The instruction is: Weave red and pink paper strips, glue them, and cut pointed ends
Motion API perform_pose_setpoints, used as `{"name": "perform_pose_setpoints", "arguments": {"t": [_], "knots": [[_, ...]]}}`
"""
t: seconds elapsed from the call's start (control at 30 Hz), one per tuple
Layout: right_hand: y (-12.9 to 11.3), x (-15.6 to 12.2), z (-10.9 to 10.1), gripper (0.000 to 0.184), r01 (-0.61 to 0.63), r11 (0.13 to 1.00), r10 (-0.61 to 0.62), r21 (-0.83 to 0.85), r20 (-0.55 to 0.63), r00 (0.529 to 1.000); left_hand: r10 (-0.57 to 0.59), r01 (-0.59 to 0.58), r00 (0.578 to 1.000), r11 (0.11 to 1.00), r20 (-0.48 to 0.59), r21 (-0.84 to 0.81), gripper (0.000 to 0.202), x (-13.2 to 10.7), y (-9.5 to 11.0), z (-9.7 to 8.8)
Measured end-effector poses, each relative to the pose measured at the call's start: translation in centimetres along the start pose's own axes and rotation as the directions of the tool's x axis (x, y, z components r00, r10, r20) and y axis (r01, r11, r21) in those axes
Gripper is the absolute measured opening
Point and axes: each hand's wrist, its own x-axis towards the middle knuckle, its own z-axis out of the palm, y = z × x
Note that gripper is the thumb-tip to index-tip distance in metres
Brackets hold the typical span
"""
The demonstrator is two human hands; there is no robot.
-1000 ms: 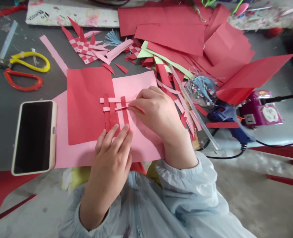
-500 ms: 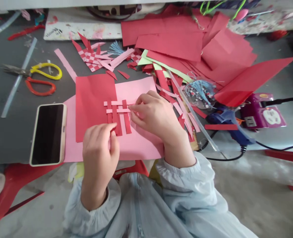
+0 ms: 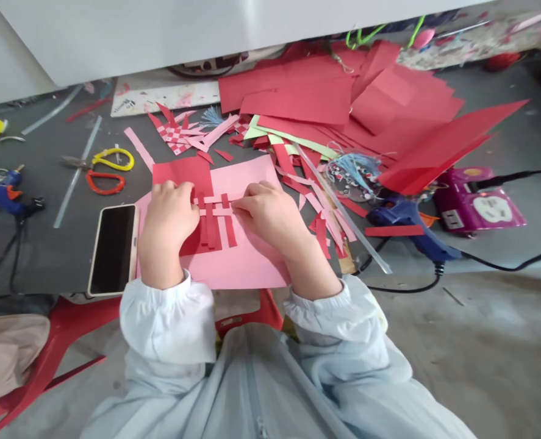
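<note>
Red and pink paper strips (image 3: 210, 222) are woven into a small lattice, with the red ones upright and the pink ones across. My right hand (image 3: 270, 213) pinches the right end of a pink paper strip (image 3: 218, 212). At the lattice's left edge, my left hand (image 3: 169, 210) has its fingers closed on the ends of the woven strips; the fingertips partly hide them. Beneath lie a red paper sheet (image 3: 183, 171) and a larger pink paper sheet (image 3: 247, 274).
A phone (image 3: 112, 250) lies left of the sheets, with scissors (image 3: 105, 171) behind it. Red paper sheets (image 3: 297, 100) are piled at the back. To the right are paper scraps (image 3: 320, 207), blue tassels (image 3: 355, 171), a glue gun (image 3: 407, 225) and a purple box (image 3: 478, 201).
My left hand has moved up from below the lattice to its left edge and closed there. My right hand still pinches at the right side. The camera view has shifted.
</note>
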Motion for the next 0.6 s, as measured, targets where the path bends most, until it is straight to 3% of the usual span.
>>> {"name": "perform_pose_setpoints", "arguments": {"t": [0.1, 0.3, 0.47, 0.53, 0.6], "knots": [[0.0, 0.0, 0.1, 0.034, 0.001, 1.0, -0.001, 0.002, -0.005, 1.0, -0.007, 0.009, 1.0, 0.997, 0.023, -0.072, 0.041, 0.7, -0.1, 0.9], [0.0, 0.0, 0.3, 0.035, 0.008, 1.0, -0.008, -0.013, -0.006, 1.0, 0.059, -0.063, 0.998, 0.983, -0.031, -0.171, 0.019, 0.5, -0.2, 1.2], [0.1, 0.1, 0.3, 0.034, 0.014, 1.0, -0.014, 0.0, -0.015, 1.0, -0.04, 0.035, 0.999, 0.919, -0.005, -0.392, 0.014, -0.1, 0.1, 0.7], [0.2, 0.1, 0.3, 0.034, 0.021, 1.0, -0.021, 0.01, -0.018, 1.0, -0.083, 0.094, 0.996, 0.87, 0.044, -0.484, 0.023, -0.3, 0.3, 0.6], [0.2, 0.1, 0.3, 0.034, 0.018, 1.0, -0.018, 0.017, -0.022, 1.0, -0.108, 0.135, 0.991, 0.841, 0.082, -0.524, 0.05, -0.5, 0.7, 0.6]]}}
